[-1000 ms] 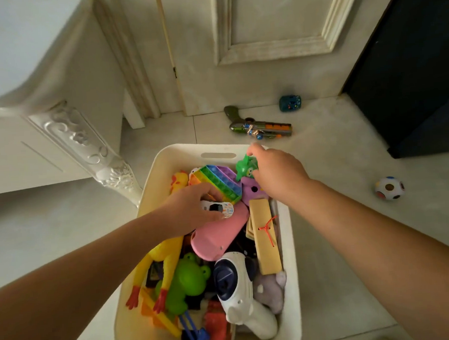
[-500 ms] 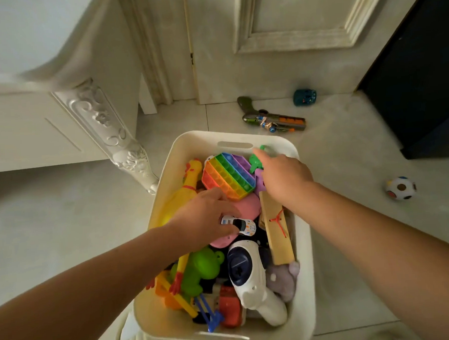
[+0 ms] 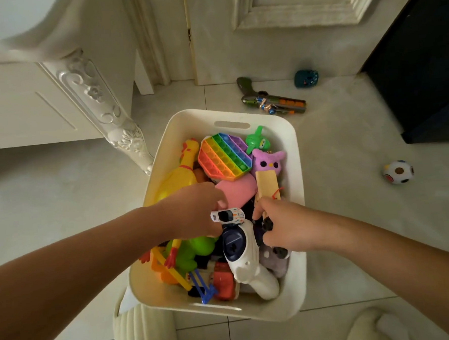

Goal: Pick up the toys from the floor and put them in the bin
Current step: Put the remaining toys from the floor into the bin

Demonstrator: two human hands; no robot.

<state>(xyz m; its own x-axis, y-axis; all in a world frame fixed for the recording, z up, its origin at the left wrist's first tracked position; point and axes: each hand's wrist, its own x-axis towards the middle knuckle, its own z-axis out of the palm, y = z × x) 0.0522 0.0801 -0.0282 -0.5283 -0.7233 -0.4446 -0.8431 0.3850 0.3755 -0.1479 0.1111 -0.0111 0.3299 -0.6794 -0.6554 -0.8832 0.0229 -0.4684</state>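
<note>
A white bin [image 3: 298,165] stands on the tiled floor, full of toys: a rainbow pop pad [image 3: 224,156], a yellow rubber chicken [image 3: 176,175], a purple plush [image 3: 269,162] and a green figure [image 3: 258,141] lying at its far end. My left hand [image 3: 191,211] is over the middle of the bin, pinching a small white toy car [image 3: 227,216] at its fingertips. My right hand [image 3: 279,227] hovers close beside it, fingers loosely curled against a wooden block [image 3: 266,183]. On the floor beyond lie a toy gun [image 3: 274,102], a teal toy [image 3: 306,78] and a spotted ball [image 3: 398,171].
An ornate white furniture leg [image 3: 104,109] stands just left of the bin. A cream door [image 3: 263,49] closes the back, and dark furniture [image 3: 422,65] fills the right. A ribbed cream object [image 3: 144,332] sits at the bin's near corner.
My right hand let go of the green figure at the bin's far end and drew back to the middle. My left hand carried the toy car lower and nearer.
</note>
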